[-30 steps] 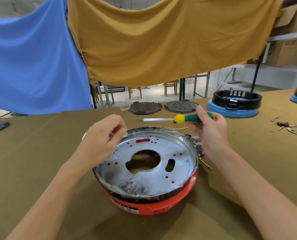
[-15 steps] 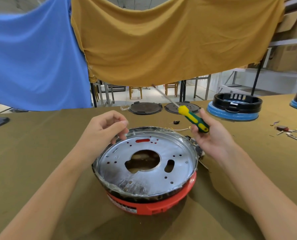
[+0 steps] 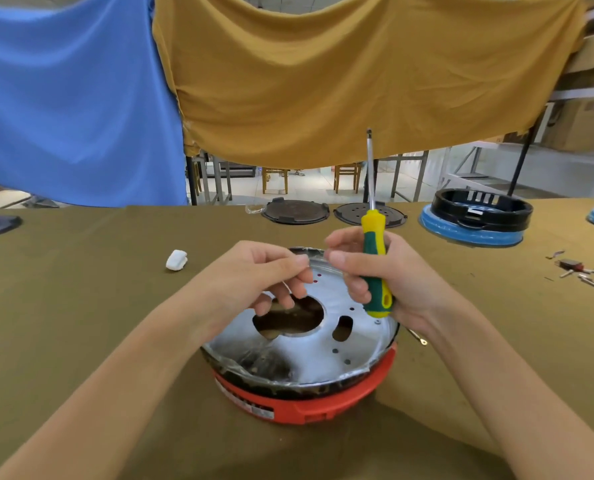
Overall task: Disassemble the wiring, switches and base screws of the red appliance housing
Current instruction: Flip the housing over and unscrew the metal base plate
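Observation:
The red appliance housing (image 3: 299, 407) sits on the table in front of me, with a silver metal plate (image 3: 323, 355) with holes on top. My left hand (image 3: 254, 282) hovers over the plate's far left; thumb and forefinger pinch together on something too small to make out. My right hand (image 3: 389, 275) grips the green-and-yellow screwdriver (image 3: 375, 258) upright, shaft pointing up. Its thumb and forefinger reach left and almost touch my left fingertips. A loose wire terminal (image 3: 418, 337) sticks out from the housing's right side.
A small white part (image 3: 176, 259) lies on the olive table (image 3: 81, 306) to the left. Two dark round plates (image 3: 295, 212) lie at the far edge, and a black-and-blue housing (image 3: 475, 220) stands at the far right. Loose screws and terminals (image 3: 582, 271) are scattered on the right.
The screwdriver swung from lying sideways to standing upright in my right hand. Both hands came together over the plate's far rim. The white part on the left came into view.

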### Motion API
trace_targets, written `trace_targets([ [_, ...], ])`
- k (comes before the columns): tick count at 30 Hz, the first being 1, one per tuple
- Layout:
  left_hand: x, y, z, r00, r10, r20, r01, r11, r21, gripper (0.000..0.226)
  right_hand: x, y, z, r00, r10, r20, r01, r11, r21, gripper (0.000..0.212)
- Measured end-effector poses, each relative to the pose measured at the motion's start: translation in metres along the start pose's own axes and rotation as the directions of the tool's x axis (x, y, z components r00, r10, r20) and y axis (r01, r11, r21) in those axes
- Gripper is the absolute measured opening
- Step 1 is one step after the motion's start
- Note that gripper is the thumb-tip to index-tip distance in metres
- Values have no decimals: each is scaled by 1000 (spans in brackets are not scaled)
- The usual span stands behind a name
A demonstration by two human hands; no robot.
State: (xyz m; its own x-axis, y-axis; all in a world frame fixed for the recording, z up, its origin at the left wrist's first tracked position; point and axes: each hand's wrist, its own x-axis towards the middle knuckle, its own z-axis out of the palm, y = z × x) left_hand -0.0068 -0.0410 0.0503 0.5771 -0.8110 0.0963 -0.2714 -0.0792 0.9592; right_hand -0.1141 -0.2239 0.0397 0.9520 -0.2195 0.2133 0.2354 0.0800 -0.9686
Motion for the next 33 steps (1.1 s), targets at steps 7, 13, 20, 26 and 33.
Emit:
trace_targets([
  [7, 0, -2, 13, 1000, 26, 7, -26, 999, 26, 29, -4, 1, 4, 998, -61, 27, 66, 945, -322, 10],
  [13, 1, -6, 5, 998, 55, -33, -49, 988, 145, 29, -2, -7, -12, 985, -66, -158, 45, 991, -130, 17],
  [20, 7, -20, -12, 994, 79, 76, -109, 661, 743, 19, -2, -6, -56, 944, 47, -327, -43, 999, 21, 13],
  [26, 5, -23, -16, 975, -14, 221, -154, 673, 724, 46, -20, 12, -84, 866, 59, -496, -280, 880, -384, 6],
  [33, 6, -25, -11, 959, -78, 271, -183, 559, 809, 66, -42, 20, -100, 865, 149, -479, -494, 417, -763, 5],
])
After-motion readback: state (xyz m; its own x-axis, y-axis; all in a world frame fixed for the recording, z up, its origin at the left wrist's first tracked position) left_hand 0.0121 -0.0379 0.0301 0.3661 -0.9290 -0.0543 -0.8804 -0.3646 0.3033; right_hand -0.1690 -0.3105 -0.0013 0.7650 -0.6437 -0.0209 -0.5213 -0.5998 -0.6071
